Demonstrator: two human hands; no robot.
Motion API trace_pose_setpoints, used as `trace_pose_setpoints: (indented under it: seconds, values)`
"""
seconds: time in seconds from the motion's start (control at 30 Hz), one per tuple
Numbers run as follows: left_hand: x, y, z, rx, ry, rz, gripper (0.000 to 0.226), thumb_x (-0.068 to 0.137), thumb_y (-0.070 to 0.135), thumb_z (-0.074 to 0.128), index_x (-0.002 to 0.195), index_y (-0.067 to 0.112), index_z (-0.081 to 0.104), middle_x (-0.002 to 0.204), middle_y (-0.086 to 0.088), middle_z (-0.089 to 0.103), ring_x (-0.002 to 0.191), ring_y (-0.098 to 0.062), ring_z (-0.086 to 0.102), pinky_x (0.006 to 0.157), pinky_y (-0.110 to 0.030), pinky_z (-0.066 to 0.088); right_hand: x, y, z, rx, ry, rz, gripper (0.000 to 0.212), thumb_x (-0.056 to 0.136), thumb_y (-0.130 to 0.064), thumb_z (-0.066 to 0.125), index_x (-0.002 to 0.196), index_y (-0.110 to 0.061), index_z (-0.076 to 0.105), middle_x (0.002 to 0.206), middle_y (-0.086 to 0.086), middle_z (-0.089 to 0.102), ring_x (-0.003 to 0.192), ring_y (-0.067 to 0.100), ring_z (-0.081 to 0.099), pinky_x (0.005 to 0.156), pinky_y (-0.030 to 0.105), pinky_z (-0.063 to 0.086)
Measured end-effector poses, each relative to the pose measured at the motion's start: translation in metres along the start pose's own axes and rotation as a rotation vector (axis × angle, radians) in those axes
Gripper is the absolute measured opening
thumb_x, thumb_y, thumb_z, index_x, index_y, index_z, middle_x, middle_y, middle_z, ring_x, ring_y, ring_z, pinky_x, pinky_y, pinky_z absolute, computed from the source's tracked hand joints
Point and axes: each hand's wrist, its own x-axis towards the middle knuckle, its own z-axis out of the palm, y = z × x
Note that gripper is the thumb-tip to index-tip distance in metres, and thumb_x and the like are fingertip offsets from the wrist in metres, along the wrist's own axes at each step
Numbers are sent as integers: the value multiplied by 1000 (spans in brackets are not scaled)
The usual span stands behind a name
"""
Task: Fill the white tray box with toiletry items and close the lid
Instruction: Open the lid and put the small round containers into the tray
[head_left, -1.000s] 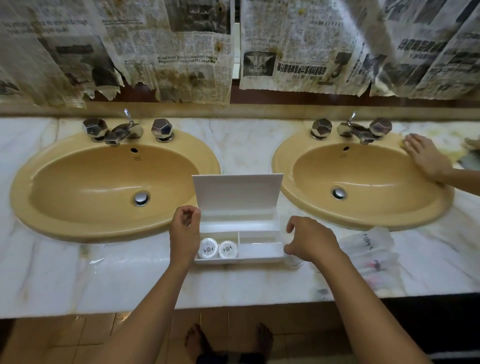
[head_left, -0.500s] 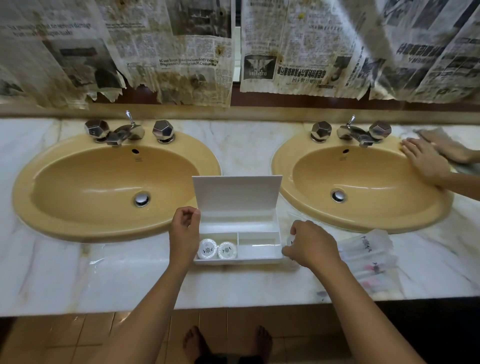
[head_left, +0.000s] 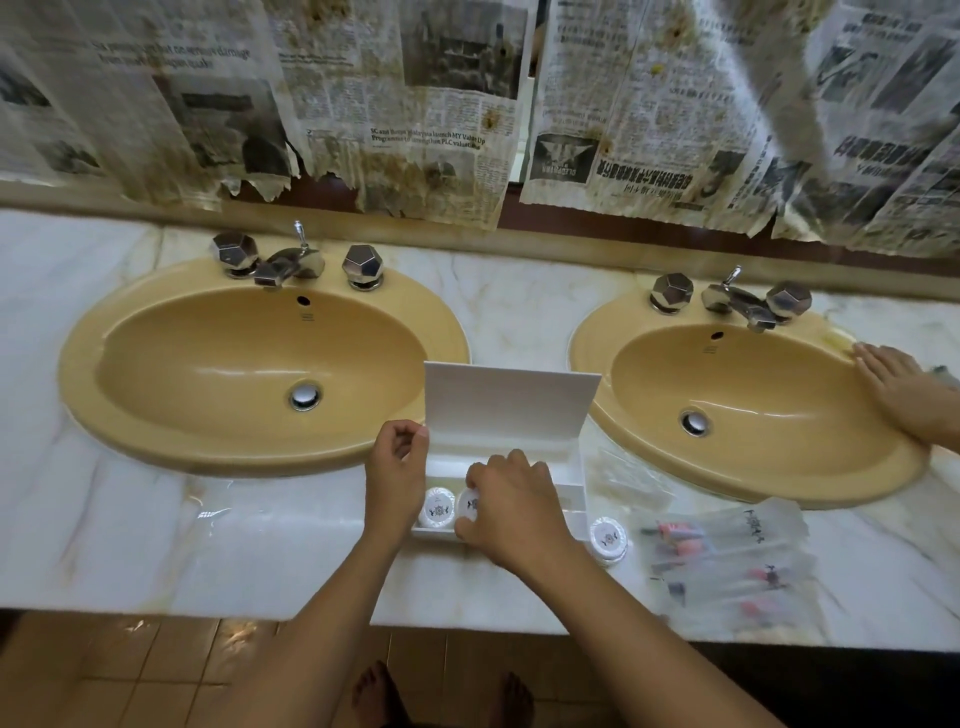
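The right hand, which half a second ago was reaching beside the box's right end, now sits over the front left compartment of the white tray box, its fingers curled around a round wrapped soap and setting it beside another soap already there. The left hand steadies the box's left end, fingers loosely curled against it. The box stands near the tabletop's front edge, between the two sinks, lid upright. One more soap and the clear toothbrush packets wait to its right, so filling is likely only partly done.
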Motion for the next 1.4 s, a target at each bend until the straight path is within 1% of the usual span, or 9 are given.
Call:
trace_pose_setpoints:
  seconds: [0.1,0.3,0.47,0.63,0.9,1.07,1.2,1.3,1.4]
  values:
    - [1,-1,-1,0,-4,-3,5,94,14,57,90,12,57,91,1,64,86,-11,60,74,-9,44,6,1,9,-131,-9,5,21,86,-26,58,101,-13,64,109,6,55,111,28,43,87,39,30]
    - [1,-3,-2,10,-2,-10,5,94,17,58,90,14,57,91,3,65,88,-12,61,80,-20,46,17,-4,16,-304,-73,-10,26,85,-28,64,109,-16,61,112,6,56,114,29,42,99,43,27]
    - [1,-3,-3,11,2,2,5,94,16,58,90,13,57,90,3,64,87,-12,61,77,-14,46,21,-5,15,-362,-77,-38,22,84,-15,58,105,-15,60,104,6,60,108,29,45,97,42,28]
    - [2,-3,-2,6,-1,-3,6,94,17,58,90,13,57,91,1,65,89,-15,61,79,-19,45,21,1,17,-353,-57,-15,23,87,-25,62,108,-16,61,106,5,60,109,29,45,97,42,28]
    - [0,-2,-2,12,3,10,5,95,16,57,90,13,57,91,2,64,87,-11,61,75,-8,44,18,-6,15,-440,-85,-50,24,85,-16,56,109,-17,59,105,7,57,105,29,44,97,43,29]
    - [1,0,-3,30,-13,31,5,95,14,57,91,11,57,92,-1,64,84,-8,60,74,-7,44,16,3,21,-260,-58,-20,27,91,-26,55,115,-17,63,116,8,57,115,31,43,102,45,26]
    - [0,0,-3,24,-13,34,5,95,14,57,90,14,56,90,1,63,82,-6,60,73,-7,44,10,15,3,-26,79,38,26,91,-25,50,112,-21,65,115,4,60,112,27,47,94,41,31]
    - [1,-1,-3,16,-22,29,7,95,15,56,88,16,55,91,0,63,83,-9,60,73,-8,44,4,40,-17,32,153,168,28,86,-20,52,113,-23,60,116,2,60,112,26,49,91,39,32]
    - [0,-1,-3,28,-18,33,9,95,14,56,87,18,55,89,2,62,81,-7,59,72,-8,43,-7,79,-26,66,110,326,37,83,-19,56,120,-24,55,120,2,60,115,26,51,95,40,34]
